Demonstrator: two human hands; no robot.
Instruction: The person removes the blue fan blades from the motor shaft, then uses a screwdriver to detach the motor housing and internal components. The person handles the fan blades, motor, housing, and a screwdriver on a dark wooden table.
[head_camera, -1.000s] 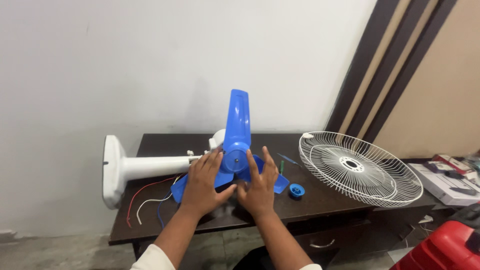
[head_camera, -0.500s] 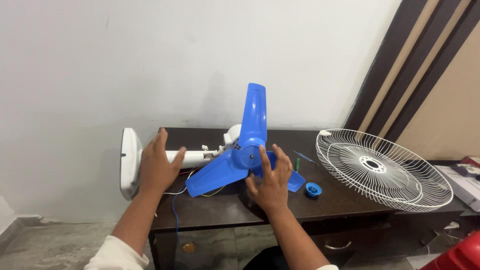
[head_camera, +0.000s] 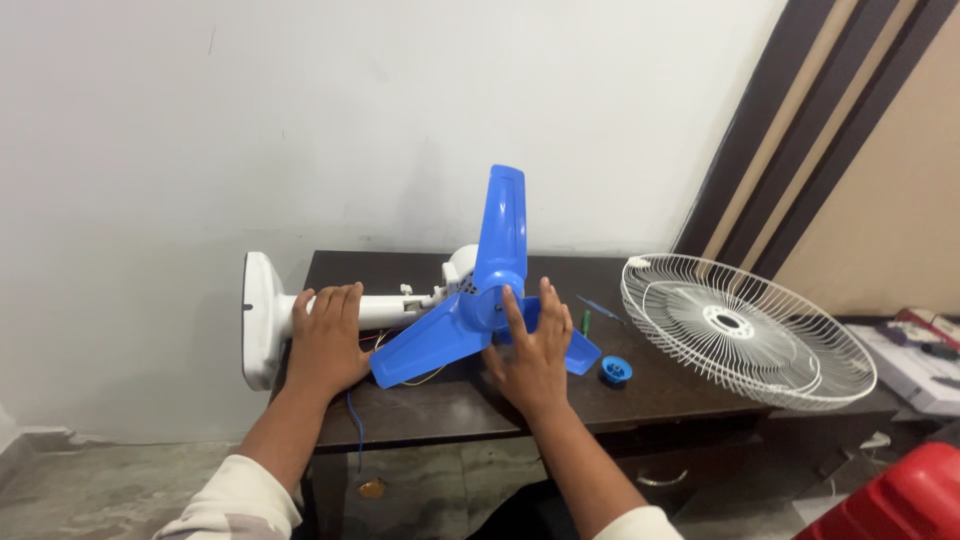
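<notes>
your left hand (head_camera: 325, 340) lies flat on the white fan stand (head_camera: 345, 312), fingers loosely together; your right hand (head_camera: 535, 350) presses, fingers spread, against the blue fan blades (head_camera: 480, 300). the fan lies on its side on the tabletop (head_camera: 660, 385), its long axis running left to right, base (head_camera: 255, 320) overhanging the left edge. i'd judge a hard push could roll it off, or snag the loose wires (head_camera: 352, 415).
</notes>
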